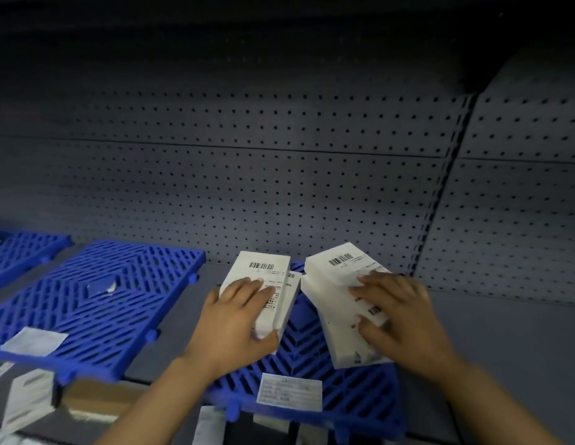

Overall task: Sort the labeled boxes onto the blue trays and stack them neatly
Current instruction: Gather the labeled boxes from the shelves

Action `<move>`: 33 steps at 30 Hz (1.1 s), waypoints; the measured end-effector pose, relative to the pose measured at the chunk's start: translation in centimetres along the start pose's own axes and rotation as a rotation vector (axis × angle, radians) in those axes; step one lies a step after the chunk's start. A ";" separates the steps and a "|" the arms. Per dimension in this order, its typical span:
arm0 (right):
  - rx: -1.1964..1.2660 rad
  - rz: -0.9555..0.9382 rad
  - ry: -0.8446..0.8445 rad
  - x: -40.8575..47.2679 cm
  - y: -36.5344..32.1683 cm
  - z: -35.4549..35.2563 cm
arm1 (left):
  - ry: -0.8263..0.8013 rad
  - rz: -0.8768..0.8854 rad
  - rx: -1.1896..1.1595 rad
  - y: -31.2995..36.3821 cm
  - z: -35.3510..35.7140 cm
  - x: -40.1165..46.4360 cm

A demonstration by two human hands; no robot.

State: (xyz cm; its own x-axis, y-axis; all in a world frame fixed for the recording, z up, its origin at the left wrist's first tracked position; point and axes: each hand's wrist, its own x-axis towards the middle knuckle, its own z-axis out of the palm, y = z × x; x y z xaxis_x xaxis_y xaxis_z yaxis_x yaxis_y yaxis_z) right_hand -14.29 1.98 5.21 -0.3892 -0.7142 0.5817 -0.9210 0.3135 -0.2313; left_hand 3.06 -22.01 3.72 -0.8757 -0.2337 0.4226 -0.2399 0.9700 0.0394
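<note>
Your two box stacks (263,290) (340,303) sit side by side on the right tray (311,358); another tray (96,303) lies left.

- Beyond your hands you see a grey pegboard back wall (247,175), its dark seam (446,187) up to their right.
- Left of and below your hands lies brown cardboard (100,398).

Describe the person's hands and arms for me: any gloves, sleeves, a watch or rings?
Both the left hand and the right hand are bare, with no gloves. The forearms are bare as far as the picture's lower edge, so no sleeve shows. No watch, bracelet or ring can be seen on the wrists and fingers in view. The nails look short and unpainted.
</note>
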 end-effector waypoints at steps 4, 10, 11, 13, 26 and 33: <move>-0.024 0.031 0.004 0.1 -0.7 -0.2 | -0.002 0.025 0.008 -0.2 -0.2 -0.2; -0.035 0.073 -0.107 -0.1 -1.5 -1.8 | -0.067 0.010 -0.030 0.4 -1.2 -0.5; -0.042 0.047 -0.103 -0.6 -1.7 -2.1 | -0.049 0.011 -0.040 0.8 -1.5 -0.6; -0.032 0.013 -0.075 -2.0 -2.1 -3.1 | 0.027 0.036 -0.052 2.4 -2.7 -1.1; 0.004 -0.119 -0.050 -20.2 -1.4 -10.0 | 0.093 0.211 -0.096 16.4 -3.1 -11.4; 0.051 -0.053 -0.143 -28.4 -0.4 -9.9 | -0.050 0.159 -0.136 21.3 -0.3 -17.5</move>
State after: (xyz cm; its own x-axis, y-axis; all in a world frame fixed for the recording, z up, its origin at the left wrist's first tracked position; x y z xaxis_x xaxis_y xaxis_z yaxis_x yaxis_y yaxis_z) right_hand -2.69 28.33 -3.54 -0.3354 -0.8116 0.4784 -0.9385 0.2437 -0.2446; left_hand 13.38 2.80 -2.55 -0.9186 -0.0765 0.3878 -0.0412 0.9943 0.0986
